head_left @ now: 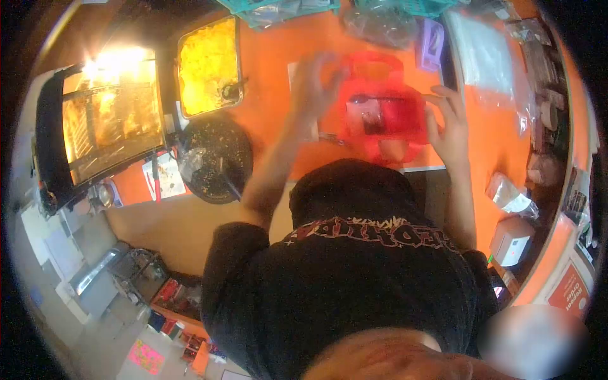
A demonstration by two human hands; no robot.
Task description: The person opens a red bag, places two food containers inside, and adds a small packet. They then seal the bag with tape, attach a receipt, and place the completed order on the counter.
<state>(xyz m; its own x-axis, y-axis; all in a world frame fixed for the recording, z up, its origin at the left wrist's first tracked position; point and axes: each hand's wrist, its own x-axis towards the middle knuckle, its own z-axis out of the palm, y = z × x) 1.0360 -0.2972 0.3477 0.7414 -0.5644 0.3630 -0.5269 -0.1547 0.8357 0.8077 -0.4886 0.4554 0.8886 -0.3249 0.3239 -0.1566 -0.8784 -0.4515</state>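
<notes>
A red plastic carrier bag (389,95) lies spread on the orange table, its handle loops at the top and bottom. Something dark and pinkish shows at its middle, the details blurred. My left hand (316,85) is beside the bag's upper left corner, smeared by motion, its curved thumb and fingers apart. At the bag's right side is my right hand (448,117), open, with spread fingers and its fingertips right at the red edge. A white sheet (294,76) shows partly behind my left hand.
A metal tray of yellow food (208,66) stands left of the bag, with a round dark pan (215,158) below it. A lit glass display case (111,114) is farther left. Clear plastic bags (484,54) and a purple item (430,44) lie right. Teal baskets (278,11) line the back.
</notes>
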